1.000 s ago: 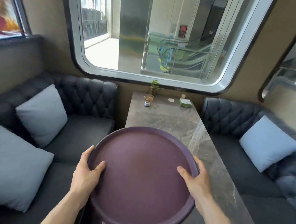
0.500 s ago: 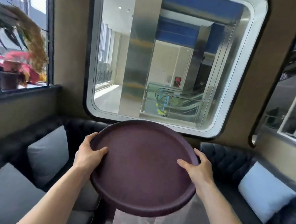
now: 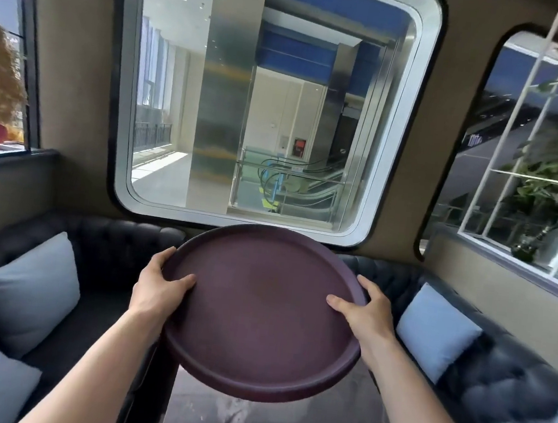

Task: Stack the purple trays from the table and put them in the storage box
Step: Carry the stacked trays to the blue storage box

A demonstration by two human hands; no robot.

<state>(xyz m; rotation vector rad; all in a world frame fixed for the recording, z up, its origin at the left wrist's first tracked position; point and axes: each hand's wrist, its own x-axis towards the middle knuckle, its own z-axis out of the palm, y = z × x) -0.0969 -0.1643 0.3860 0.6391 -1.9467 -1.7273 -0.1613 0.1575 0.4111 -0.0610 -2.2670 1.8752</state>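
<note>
A round purple tray (image 3: 261, 316) is held up in front of me, above the near end of the grey marble table (image 3: 248, 421). Its rim looks doubled at the bottom edge, so it may be more than one tray stacked; I cannot tell for sure. My left hand (image 3: 159, 290) grips the tray's left rim with the thumb on top. My right hand (image 3: 361, 311) grips the right rim the same way. No storage box is in view.
Dark tufted sofas run along both sides of the table, with pale cushions (image 3: 33, 289) on the left and a blue cushion (image 3: 435, 331) on the right. A large rounded window (image 3: 264, 106) fills the wall ahead. Plants (image 3: 556, 178) stand behind the right window.
My view has tilted upward, so the far table top has dropped out of sight behind the tray. The tray has been lifted off the table with both hands still on its rim.
</note>
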